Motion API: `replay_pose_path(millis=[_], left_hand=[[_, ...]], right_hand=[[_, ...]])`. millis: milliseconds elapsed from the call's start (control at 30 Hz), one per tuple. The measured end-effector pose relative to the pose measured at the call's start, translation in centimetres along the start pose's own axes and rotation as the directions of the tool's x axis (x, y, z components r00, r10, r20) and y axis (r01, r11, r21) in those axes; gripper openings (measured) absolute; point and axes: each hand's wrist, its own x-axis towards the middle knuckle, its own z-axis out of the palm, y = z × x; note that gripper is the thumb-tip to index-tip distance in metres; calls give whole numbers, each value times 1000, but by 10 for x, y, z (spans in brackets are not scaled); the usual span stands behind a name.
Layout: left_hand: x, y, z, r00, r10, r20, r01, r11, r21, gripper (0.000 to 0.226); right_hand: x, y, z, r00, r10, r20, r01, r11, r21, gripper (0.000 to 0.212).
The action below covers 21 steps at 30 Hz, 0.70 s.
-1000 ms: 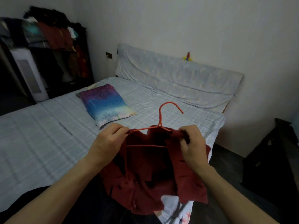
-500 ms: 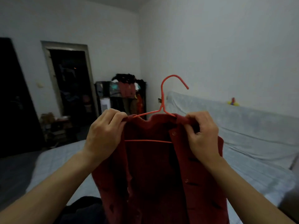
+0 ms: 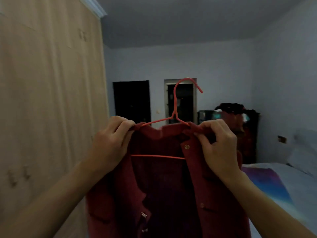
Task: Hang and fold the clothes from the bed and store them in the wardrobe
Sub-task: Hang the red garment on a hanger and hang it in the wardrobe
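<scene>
left hand (image 3: 109, 143) pinches left shoulder | right hand (image 3: 217, 145) pinches right | red jacket (image 3: 164, 186) soft, weighty on thin hanger (image 3: 175, 107) | best gripped at hanger shoulders

- Head view: one wide-angle camera worn on the person's head, the only view.
- Facing: forward and about level, down the room toward the far wall and its two dark doorways (image 3: 131, 100); the ceiling (image 3: 180, 19) fills the top.
- Near field: the left hand (image 3: 109, 143) and right hand (image 3: 219, 148) are raised close before the lens, with forearms entering from the lower corners. The red garment (image 3: 163, 186) they grip, on its hanger (image 3: 175, 103), blocks the lower centre.
- Left side: the wardrobe (image 3: 51, 100) is close alongside, seen at a steep slant.
- Right side: the bed (image 3: 301, 176) lies low at the edge, and a clothes rack (image 3: 240, 121) stands farther back.
- Image: soft and blurred.
</scene>
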Motion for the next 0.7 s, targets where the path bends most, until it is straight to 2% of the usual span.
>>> replay_pose_path(millis=[233,400,533,700], left_hand=[[-74,-96,-141,991,-102,92,72,956,285,16],[-138,-152,-244,966,-197,170,119,916,382,16],[-187,-187,-318,942,-289,170,180,865,469,14],[-228,-209,-384,917,-357,178,230,837,496,11]], right_hand=[[-21,-113,143,988,-28,153,-14,963,269,24],[-49,-217,240,964,-106,244,-10,903,430,19],[-75,-295,312,940,-154,305,-37,841,540,15],[-104,-375,373,918,-237,317,-14,780,625,19]])
